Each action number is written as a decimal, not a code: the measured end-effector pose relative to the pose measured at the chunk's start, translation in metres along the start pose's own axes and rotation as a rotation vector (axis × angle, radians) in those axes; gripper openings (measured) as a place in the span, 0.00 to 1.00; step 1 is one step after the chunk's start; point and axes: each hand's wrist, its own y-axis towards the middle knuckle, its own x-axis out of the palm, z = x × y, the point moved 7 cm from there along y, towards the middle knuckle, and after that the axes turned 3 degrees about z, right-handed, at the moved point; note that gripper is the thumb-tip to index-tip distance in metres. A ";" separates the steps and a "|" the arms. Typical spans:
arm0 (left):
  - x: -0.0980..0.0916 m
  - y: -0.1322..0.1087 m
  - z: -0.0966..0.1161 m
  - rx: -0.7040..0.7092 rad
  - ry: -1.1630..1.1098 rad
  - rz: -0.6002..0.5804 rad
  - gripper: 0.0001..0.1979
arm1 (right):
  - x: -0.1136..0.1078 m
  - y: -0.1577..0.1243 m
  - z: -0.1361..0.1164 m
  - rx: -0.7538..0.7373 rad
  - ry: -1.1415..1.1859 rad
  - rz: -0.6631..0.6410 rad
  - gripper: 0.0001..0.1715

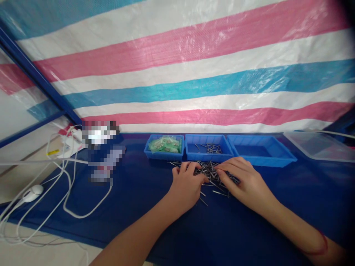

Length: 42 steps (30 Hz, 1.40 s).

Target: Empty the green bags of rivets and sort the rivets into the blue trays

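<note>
A loose pile of thin, nail-like metal pins (208, 170) lies on the blue tabletop, several of them scattered toward me. My left hand (187, 184) rests at the pile's left side, fingers bent and apart, fingertips touching the pins. On the right side, my right hand (244, 181) has thumb and forefinger brought together over the pins; whatever is between them is hidden. Just behind the pile, the middle blue tray (191, 151) holds a small heap of similar pins. The left blue tray (149, 153) contains green-tinted plastic packets (165, 144) of metal pieces.
A third blue tray (257, 146) stands to the right, with a clear plastic lid or tray (318, 146) beyond it. White cables (66, 199) tangle at the left, near a blurred-out device (101, 135). Striped sheeting (177, 74) hangs behind the table.
</note>
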 end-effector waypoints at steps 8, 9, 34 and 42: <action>-0.006 0.000 0.003 0.060 0.095 0.011 0.07 | -0.011 0.002 -0.004 -0.032 0.041 0.014 0.04; -0.006 0.001 0.004 0.065 0.108 0.010 0.07 | -0.009 0.002 -0.004 -0.029 0.049 0.005 0.04; -0.008 0.004 0.017 0.253 0.347 0.162 0.08 | -0.007 0.007 -0.005 0.004 0.105 -0.035 0.09; -0.008 0.008 0.008 0.205 0.169 0.085 0.07 | -0.003 0.006 -0.003 -0.004 0.098 -0.080 0.09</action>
